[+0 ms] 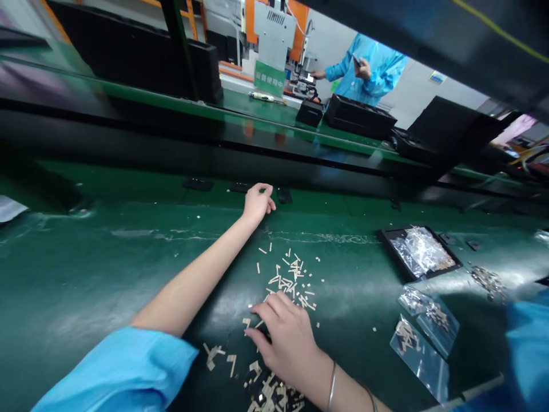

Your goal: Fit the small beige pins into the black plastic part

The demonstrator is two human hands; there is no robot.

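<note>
Right hand [288, 337] flat, fingers spread on scattered pale strips [291, 277] just beyond fingertips; left hand [257, 201] loosely curled, empty, far off toward belt edge.

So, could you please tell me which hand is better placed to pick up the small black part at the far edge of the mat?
Probably the left hand: it is stretched out beside the small black part, while the right hand rests among the scattered pale strips.

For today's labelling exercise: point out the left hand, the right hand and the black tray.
left hand [257, 201], head view, back of the hand.
right hand [285, 337], head view, back of the hand.
black tray [388, 243], head view, left rim.
</note>
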